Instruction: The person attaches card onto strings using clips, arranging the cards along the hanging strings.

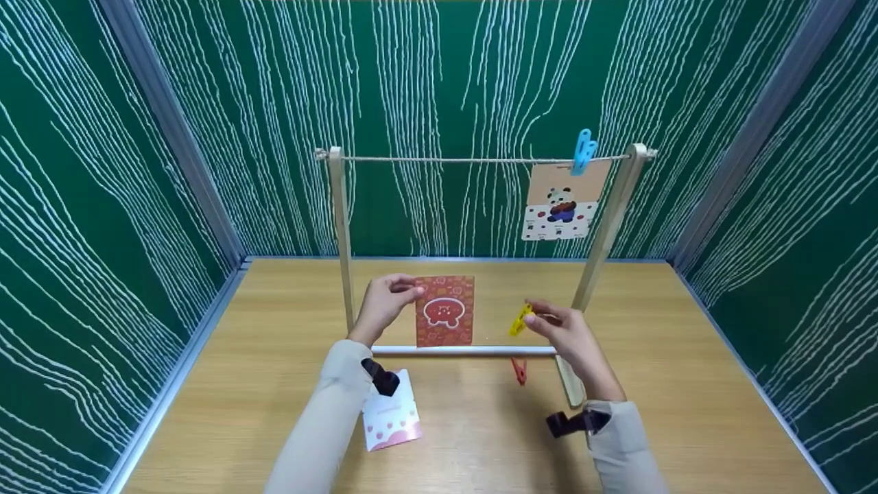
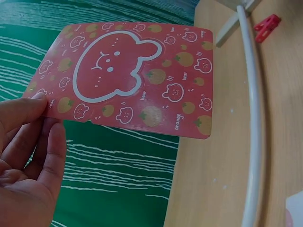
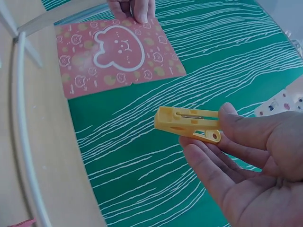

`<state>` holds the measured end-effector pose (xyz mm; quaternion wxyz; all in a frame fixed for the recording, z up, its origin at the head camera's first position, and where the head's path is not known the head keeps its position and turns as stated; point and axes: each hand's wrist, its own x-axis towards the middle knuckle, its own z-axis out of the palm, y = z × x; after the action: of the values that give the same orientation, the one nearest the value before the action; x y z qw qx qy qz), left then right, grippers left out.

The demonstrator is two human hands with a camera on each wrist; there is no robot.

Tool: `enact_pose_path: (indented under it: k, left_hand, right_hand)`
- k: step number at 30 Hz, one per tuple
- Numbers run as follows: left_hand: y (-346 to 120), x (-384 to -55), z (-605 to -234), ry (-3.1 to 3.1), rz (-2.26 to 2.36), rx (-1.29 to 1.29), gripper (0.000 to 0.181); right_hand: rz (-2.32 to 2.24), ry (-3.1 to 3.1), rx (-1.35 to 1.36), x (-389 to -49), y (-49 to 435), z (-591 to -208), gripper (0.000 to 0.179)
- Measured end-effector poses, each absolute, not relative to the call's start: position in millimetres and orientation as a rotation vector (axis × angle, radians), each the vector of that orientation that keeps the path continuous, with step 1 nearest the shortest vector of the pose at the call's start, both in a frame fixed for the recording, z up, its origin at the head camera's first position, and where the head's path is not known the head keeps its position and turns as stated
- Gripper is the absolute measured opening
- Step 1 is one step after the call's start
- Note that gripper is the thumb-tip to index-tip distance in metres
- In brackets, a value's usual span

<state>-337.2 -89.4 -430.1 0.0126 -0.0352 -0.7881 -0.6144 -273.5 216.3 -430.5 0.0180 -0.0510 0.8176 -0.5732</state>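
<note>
My left hand point(image 1: 389, 302) pinches a red card point(image 1: 446, 312) by its upper left corner, thumb in front and fingers behind. A white-outlined bear and small fruit cover the card's face, as the left wrist view shows. To the right, my right hand point(image 1: 566, 336) pinches a yellow clothespin point(image 3: 187, 122) by its handle end, its nose pointing toward the card. Above both hands a rope point(image 1: 446, 160) runs between two wooden posts. From its right end hangs a panda card point(image 1: 562, 202), held by a blue clothespin point(image 1: 584, 152).
A white and pink card point(image 1: 392, 418) lies on the table point(image 1: 473, 439), partly under my left sleeve. Between the hands, nearer me, sits a red clothespin point(image 1: 519, 371). The frame's white bottom bar point(image 1: 466, 350) crosses behind it. Green walls point(image 1: 295, 89) with white lines enclose the table.
</note>
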Motion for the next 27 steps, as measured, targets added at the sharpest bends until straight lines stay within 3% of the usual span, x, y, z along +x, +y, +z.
enact_pose_path:
  k: [11, 27]
  left_hand:
    - [-78, -343, -398, -2.362, -1.89, -0.2, 0.023]
    - [-63, -349, -356, -2.247, -1.875, -0.255, 0.024]
  right_hand:
    - [-1.799, 2.591, -0.198, -284, 213, -384, 0.05]
    - [-2.068, 2.773, -0.386, -293, 201, -323, 0.041]
